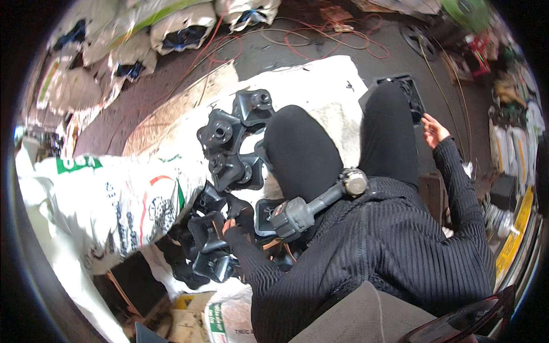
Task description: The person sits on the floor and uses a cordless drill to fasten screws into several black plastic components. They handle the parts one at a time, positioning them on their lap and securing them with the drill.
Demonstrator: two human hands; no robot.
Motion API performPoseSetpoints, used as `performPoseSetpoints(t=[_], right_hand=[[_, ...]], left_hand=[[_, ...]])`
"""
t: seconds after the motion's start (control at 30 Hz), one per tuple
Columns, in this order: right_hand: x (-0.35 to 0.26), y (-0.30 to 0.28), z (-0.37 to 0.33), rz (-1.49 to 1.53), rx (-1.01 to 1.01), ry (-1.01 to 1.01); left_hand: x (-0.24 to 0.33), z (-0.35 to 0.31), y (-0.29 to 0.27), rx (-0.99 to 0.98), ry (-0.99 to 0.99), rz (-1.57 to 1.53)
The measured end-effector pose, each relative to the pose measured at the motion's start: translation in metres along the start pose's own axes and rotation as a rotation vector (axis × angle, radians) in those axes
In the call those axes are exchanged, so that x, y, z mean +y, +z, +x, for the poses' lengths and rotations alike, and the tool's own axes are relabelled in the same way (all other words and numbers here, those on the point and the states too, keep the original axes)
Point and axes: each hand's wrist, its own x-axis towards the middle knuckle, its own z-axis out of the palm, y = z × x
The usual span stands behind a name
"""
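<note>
My left hand (pixel 229 226) is among a pile of black plastic parts, its fingers closed at the edge of one square, funnel-like black plastic part (pixel 207 233). More such black parts (pixel 221 133), with flared square bases and round necks, lie to the left of my knees. My right hand (pixel 436 131) is beside my right knee with its fingers apart and nothing seen in them. Nearest to it is a black tray (pixel 419 106) with dark pieces in it, partly hidden by my leg. A grey handheld power tool (pixel 294 217) with a round metal head lies across my lap.
A white sheet (pixel 329 77) covers the floor under the parts. A large white printed sack (pixel 131 206) stands at the left. Filled sacks (pixel 180 31) line the far left. Red hoses (pixel 297 51) coil on the floor ahead. A yellow strip (pixel 514 234) runs along the right.
</note>
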Motion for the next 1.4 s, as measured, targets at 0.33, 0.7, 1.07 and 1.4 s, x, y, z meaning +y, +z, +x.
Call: performPoseSetpoints(t=[0.33,0.7,1.07,1.4], right_hand=[[0.031,-0.048,0.049,0.17,-0.01,-0.006],[0.045,-0.03,0.149,-0.629,0.343,-0.43],[0.017,0.037,0.171,-1.185,0.292,-0.284],[-0.042,0.065,0.078,-0.587,-0.384,-0.554]], left_hand=[[0.315,-0.047,-0.022,0.174,0.342,-0.22],[0.447,-0.091,0.346,-0.253,1.071,0.792],[0.398,-0.113,0.384,-0.418,0.885,0.93],[0.413,-0.154,0.245,-0.446,0.241,0.496]])
